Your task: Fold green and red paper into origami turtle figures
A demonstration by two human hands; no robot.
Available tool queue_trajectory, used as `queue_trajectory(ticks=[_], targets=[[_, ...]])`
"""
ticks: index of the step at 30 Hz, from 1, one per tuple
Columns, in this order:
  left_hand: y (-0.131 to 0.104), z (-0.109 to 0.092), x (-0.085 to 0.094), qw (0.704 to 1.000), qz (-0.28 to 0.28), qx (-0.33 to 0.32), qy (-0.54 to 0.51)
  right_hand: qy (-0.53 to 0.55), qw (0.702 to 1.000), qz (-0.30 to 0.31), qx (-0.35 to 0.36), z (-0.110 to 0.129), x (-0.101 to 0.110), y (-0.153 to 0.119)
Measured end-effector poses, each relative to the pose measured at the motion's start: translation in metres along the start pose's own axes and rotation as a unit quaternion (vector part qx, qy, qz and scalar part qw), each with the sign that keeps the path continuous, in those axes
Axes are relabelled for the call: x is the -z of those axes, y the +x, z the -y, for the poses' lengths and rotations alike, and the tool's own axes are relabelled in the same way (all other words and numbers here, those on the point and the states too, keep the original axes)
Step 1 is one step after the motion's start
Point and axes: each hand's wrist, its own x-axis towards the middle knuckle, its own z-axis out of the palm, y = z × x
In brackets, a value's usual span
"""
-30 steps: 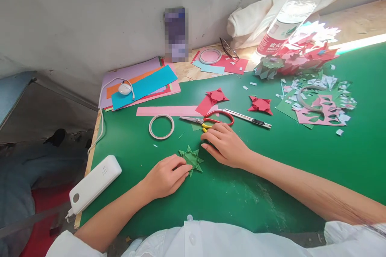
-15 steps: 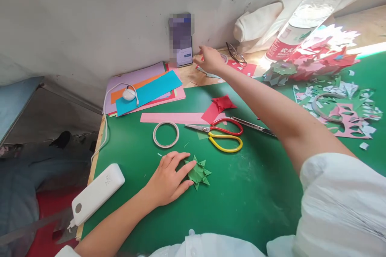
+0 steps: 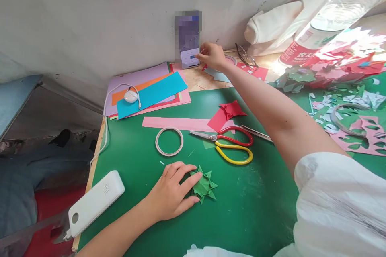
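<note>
My left hand (image 3: 171,190) lies on the green table with fingers spread. Its fingertips touch the left edge of a folded green paper star (image 3: 204,186). My right hand (image 3: 213,56) reaches to the back, where one finger meets the lower screen of a phone (image 3: 188,44) leaning upright on the wall. The other fingers curl loosely and hold nothing. Scissors (image 3: 230,140) with one red and one yellow handle lie beyond the star. Near them are a roll of tape (image 3: 169,141), a pink paper strip (image 3: 169,123) and a red folded paper piece (image 3: 232,109).
Coloured paper sheets (image 3: 153,94) are stacked at back left, with a white cable across them. A white power bank (image 3: 96,202) lies by the left edge. Glasses (image 3: 247,58), a water bottle (image 3: 316,36), paper flowers (image 3: 328,70) and paper scraps (image 3: 366,130) occupy the right side.
My right hand's finger has come down onto the phone's screen. The view has shifted slightly. My left hand stays at the green paper star.
</note>
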Motion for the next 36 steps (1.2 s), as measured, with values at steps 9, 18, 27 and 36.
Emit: queue_trajectory(ticks=[9,18,27,36], targets=[[0.001,-0.001,-0.002,1.000,-0.012,-0.003,-0.013,-0.011,1.000,-0.019,-0.002,0.021,0.014,0.012],[0.002,0.001,-0.002,1.000,-0.012,0.000,-0.024,-0.073,0.994,-0.068,0.044,0.036,0.024,0.014],[0.001,0.001,-0.002,1.000,-0.009,0.001,-0.027,-0.140,0.986,-0.085,0.024,0.040,0.027,0.015],[0.001,0.002,-0.002,1.000,-0.008,-0.002,-0.024,-0.175,0.981,-0.072,0.053,0.037,0.035,0.019]])
